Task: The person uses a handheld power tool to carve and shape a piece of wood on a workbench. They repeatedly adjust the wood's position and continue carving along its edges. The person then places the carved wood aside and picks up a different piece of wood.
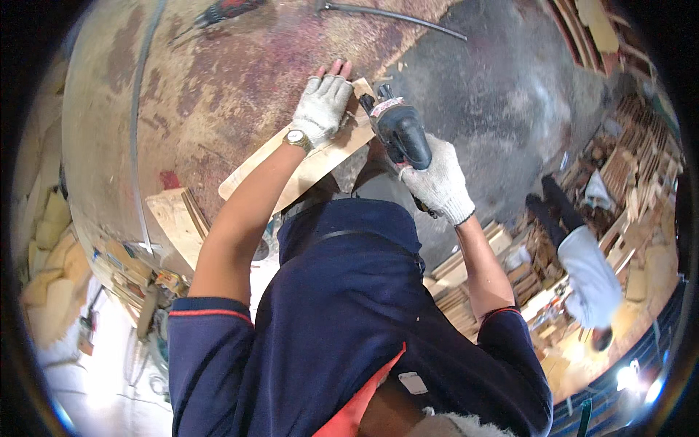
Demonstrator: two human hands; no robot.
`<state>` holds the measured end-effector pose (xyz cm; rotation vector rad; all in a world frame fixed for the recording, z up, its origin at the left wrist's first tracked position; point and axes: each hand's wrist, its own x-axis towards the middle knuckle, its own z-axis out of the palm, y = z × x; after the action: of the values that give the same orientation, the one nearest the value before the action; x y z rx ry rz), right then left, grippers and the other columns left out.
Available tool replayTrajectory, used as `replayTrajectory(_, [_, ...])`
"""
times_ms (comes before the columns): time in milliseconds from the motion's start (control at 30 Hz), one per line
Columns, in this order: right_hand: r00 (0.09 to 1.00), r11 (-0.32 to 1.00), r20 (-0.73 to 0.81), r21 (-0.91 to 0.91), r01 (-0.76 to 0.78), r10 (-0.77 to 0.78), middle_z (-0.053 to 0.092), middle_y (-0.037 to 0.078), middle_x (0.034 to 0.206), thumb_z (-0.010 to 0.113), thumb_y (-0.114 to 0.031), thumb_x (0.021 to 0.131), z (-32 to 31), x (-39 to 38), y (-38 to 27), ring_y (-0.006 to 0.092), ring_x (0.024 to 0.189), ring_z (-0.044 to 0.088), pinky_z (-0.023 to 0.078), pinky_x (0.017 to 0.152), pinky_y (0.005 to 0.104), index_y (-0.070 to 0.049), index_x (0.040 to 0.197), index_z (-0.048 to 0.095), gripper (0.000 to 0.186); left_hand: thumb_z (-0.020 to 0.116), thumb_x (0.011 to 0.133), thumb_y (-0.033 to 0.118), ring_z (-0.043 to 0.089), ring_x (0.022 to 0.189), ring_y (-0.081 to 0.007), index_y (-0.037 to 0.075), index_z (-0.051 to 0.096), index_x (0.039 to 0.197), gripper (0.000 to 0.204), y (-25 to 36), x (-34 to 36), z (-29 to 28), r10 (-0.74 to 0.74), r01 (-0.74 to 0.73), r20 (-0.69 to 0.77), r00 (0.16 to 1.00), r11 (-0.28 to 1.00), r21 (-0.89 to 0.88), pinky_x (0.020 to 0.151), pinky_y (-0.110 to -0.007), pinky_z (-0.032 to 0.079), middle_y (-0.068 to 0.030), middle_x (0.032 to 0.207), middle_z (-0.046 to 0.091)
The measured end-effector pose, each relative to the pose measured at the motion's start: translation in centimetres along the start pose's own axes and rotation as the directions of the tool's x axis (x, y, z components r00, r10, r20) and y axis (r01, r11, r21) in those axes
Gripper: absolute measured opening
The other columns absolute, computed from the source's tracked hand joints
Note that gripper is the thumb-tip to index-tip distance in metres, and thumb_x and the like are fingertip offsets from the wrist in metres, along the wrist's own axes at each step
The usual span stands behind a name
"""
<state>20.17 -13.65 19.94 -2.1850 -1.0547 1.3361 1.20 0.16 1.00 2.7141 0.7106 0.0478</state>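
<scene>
My left hand (322, 109), in a whitish knit glove with bare fingertips, lies with its fingers stretched out across a pale wooden board (309, 171). The board runs diagonally over the worn table, its far right end beside the tool. In a similar glove, my right hand (444, 178) is wrapped around the handle of a dark power tool that looks like a jigsaw (402, 132). The front of the jigsaw is at the board's right edge, near its far end. Its body hides the blade and any contact with the wood.
A red and black power drill (227, 10) lies at the table's far edge. A dark cable or hose (393, 16) is right of it. Another wooden piece (177, 218) sits at the left. Wood scraps (644, 156) are piled at right, near another person in grey (590, 273).
</scene>
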Motion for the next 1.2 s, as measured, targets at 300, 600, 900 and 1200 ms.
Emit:
replayTrajectory(300, [0.987, 0.999, -0.155, 0.014, 0.051, -0.048, 0.068, 0.022, 0.073, 0.065, -0.019, 0.073, -1.5, -2.4, 3.3, 0.0333, 0.065, 0.071, 0.055, 0.065, 0.0426, 0.002, 0.092, 0.069, 0.028, 0.064, 0.087, 0.057, 0.033, 0.150, -0.0355, 0.006, 0.050, 0.144, 0.078, 4.9, -1.9, -2.6, -0.301, 0.312, -0.143, 0.943, 0.948, 0.059, 0.124, -0.052, 0.019, -0.0203, 0.157, 0.041])
replayTrajectory(600, [0.958, 0.999, -0.287, 0.049, 0.023, -0.008, 0.063, 0.003, 0.066, 0.062, -0.012, 0.082, -2.8, -7.2, 12.0, 0.0118, 0.057, 0.054, 0.045, 0.054, 0.0330, 0.003, 0.086, 0.066, 0.016, 0.089, 0.046, 0.053, 0.056, 0.115, -0.0439, 0.015, 0.054, 0.139, 0.106, 8.2, -5.9, -2.2, 0.062, -0.055, 0.013, 0.998, 0.948, -0.312, 0.102, -0.056, 0.043, -0.0245, 0.118, 0.059])
replayTrajectory(900, [0.923, 0.913, -0.281, 0.382, -0.144, 0.263, 0.060, 0.003, 0.062, 0.062, -0.008, 0.080, -0.4, -9.5, 13.0, 0.0134, 0.051, 0.055, 0.042, 0.048, 0.0309, 0.001, 0.083, 0.064, 0.010, 0.075, 0.064, 0.021, 0.052, 0.127, -0.0415, 0.020, 0.046, 0.149, 0.089, -4.3, -13.9, -9.7, 0.080, -0.080, 0.123, 0.989, 0.997, -0.002, 0.111, -0.056, 0.039, -0.0238, 0.126, 0.056])
replayTrajectory(1200, [0.897, 0.987, -0.415, 0.122, -0.109, 0.151, 0.061, 0.003, 0.065, 0.062, -0.009, 0.083, 1.6, -11.1, 12.4, 0.0131, 0.053, 0.055, 0.043, 0.050, 0.0320, 0.001, 0.084, 0.064, 0.011, 0.086, 0.057, 0.066, 0.049, 0.134, -0.0420, 0.011, 0.038, 0.155, 0.123, -15.2, -39.2, -13.9, -0.954, 0.957, -0.073, 0.290, 0.289, 0.025, 0.112, -0.050, 0.042, -0.0255, 0.139, 0.053])
